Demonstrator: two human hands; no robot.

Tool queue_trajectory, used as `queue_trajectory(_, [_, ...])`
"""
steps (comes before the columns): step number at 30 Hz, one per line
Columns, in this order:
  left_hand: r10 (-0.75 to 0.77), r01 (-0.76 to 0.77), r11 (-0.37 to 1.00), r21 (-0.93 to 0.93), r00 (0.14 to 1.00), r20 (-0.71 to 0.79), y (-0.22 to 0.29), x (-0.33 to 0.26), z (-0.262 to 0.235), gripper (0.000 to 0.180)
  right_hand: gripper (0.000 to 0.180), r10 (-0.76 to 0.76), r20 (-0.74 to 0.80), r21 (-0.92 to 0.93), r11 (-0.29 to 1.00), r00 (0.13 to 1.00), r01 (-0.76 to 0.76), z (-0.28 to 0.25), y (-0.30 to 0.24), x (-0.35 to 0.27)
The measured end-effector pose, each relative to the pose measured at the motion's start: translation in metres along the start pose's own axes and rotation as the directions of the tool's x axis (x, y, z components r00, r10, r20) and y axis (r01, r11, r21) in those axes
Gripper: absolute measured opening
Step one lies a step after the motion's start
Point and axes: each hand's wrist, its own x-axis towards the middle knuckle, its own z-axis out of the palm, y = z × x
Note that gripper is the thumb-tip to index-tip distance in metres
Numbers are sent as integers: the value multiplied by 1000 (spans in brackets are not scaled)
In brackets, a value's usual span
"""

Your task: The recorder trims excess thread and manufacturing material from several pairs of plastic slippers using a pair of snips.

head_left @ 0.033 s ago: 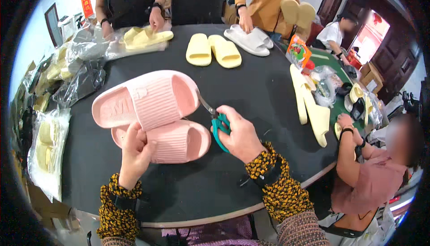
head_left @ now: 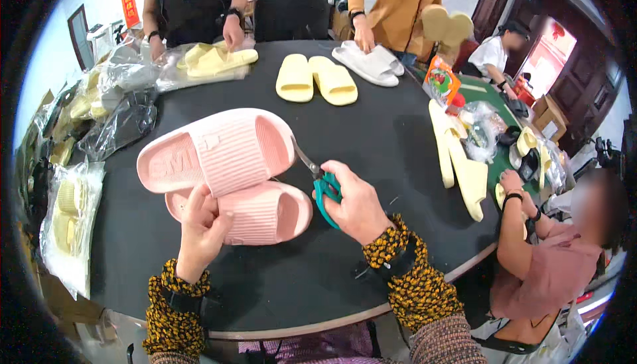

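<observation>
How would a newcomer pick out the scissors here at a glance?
Over the big dark table, find the pink slippers near the middle. At their right edge, held in the wearer's right grip, are the scissors. Their teal handles and metal blades set them apart from the pink pair beside them and the yellow slippers farther back.

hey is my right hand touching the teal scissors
Touching: the head view plainly shows the right hand closed around the teal handles of the scissors.
</observation>
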Motion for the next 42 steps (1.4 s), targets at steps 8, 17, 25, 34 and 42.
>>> queue_trajectory(8, [33,-33,999,-13,999,29,9,-2,6,54,41,5,-36,-6,1000,999,-6,-3,-8,2])
queue_trajectory(17, [101,-100,993,57,995,-10,11,-2,14,50,40,-26,-82,-11,1000,996,25,-4,-5,2])
queue_trajectory(25, [82,-79,988,134,996,-18,10,-5,8,46,39,-86,-61,-106,991,994,79,-8,-4,1])
queue_trajectory(34, [117,-102,977,185,991,-67,7,-3,4,41,38,-61,-69,-106,993,996,53,-11,-9,2])
queue_trajectory(42, [106,-87,981,173,989,-105,6,-3,7,39,37,-95,-56,-121,989,994,88,-14,-9,0])
